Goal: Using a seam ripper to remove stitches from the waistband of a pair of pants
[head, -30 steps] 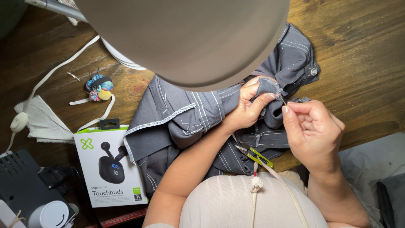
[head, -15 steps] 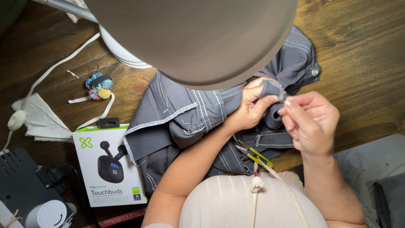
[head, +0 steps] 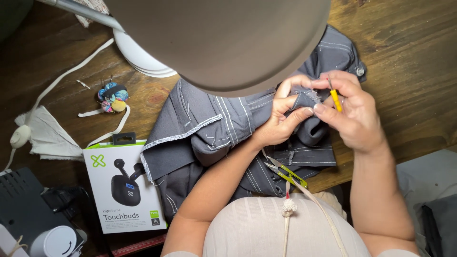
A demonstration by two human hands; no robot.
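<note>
The gray cloth (head: pixel 223 128) lies in a heap in the middle of the wooden bench (head: pixel 414 57). It has pale stitch lines on it and a small metal button near its far corner. One bit of the cloth is lifted up between both hands.

The left hand (head: pixel 281 119) pinches a fold of the cloth, with thumb and fingers pressed together on it. The right hand (head: pixel 354 112) is closed on a little yellow tool (head: pixel 336 99). The thin metal tip of the tool sticks up between the fingers. The two hands are very close and touch at the fold.

Just under the hands, a pair of yellow snips (head: pixel 285 172) rests on the cloth at the near edge of the bench. A pale cord (head: pixel 323 214) with a small knot hangs down over the person's light shirt.

A big brown lamp shade (head: pixel 223 43) hides the top of the cloth. To the left of the cloth stands a white box (head: pixel 121 185) with a picture of black earbuds. Farther left lie a white strap (head: pixel 71 71), a folded white rag (head: pixel 50 138) and a small colorful clip (head: pixel 112 97). A black thing (head: pixel 19 204) sits in the near left corner.
</note>
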